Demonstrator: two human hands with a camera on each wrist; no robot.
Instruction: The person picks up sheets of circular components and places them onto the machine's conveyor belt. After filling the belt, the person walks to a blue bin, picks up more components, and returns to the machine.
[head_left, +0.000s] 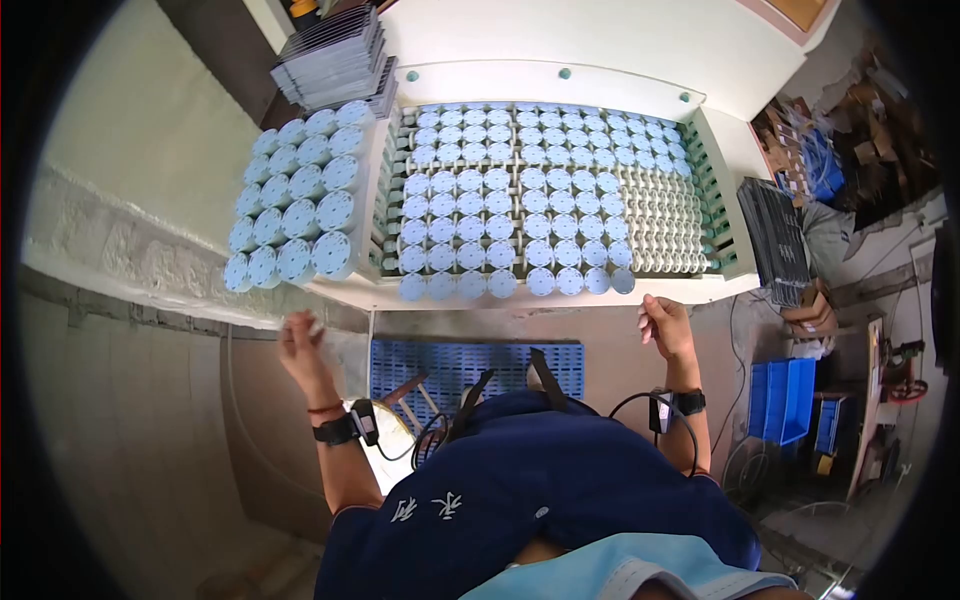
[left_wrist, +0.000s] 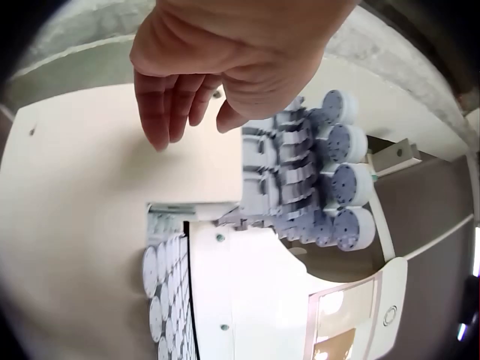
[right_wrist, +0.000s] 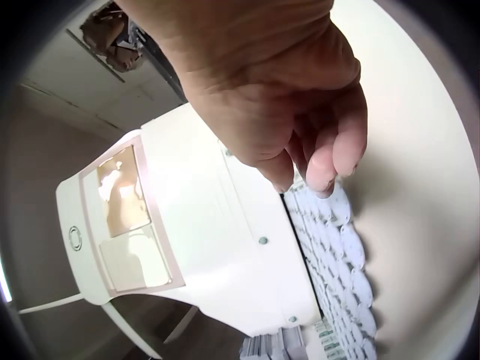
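Both hands are empty, in front of a white machine bed (head_left: 330, 287). My left hand (head_left: 303, 345) hovers below the bed's front left corner, its fingers loosely bent downward in the left wrist view. Nearest to it stands a block of light blue round-topped cylinders (head_left: 297, 218), also seen in the left wrist view. My right hand (head_left: 667, 325) is just off the front right edge, fingers loosely curled. Beyond it, the bed holds rows of light blue perforated discs (head_left: 566, 252). White ribbed pieces (head_left: 665, 220) show uncovered at the right of those rows.
Grey grid trays (head_left: 335, 60) are stacked at the back left. Black flat panels (head_left: 770, 235) lean at the bed's right. Blue bins (head_left: 782, 400) stand lower right, and a blue slatted pallet (head_left: 510, 365) lies on the floor. A low wall (head_left: 150, 235) runs along the left.
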